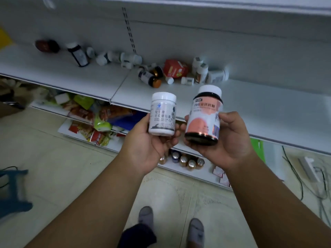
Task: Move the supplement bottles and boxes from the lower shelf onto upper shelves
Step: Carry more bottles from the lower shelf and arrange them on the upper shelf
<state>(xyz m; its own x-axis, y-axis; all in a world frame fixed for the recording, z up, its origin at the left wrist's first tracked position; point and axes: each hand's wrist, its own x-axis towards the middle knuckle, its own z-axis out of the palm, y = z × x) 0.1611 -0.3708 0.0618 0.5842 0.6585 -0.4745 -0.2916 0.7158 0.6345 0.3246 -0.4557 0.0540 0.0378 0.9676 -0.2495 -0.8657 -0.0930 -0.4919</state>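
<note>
White bottle (pixel 162 114): upright, gripped in left hand (pixel 152 145). Dark pink-labelled bottle (pixel 206 117): upright, gripped in right hand (pixel 225 140), off the shelf (pixel 250 111) front edge.

left hand (pixel 152 149), right hand (pixel 227 140), both palm-up, gripping

Your left hand (pixel 152 145) covers the base of the white bottle (pixel 162 113), and your right hand (pixel 227 140) hides the far side of the dark bottle (pixel 204 117). You cannot read the small print on either label. The blue object (pixel 13 190) at your left is blurred and cut off by the edge. The far bottles (pixel 118 58) are too soft to identify.
</note>
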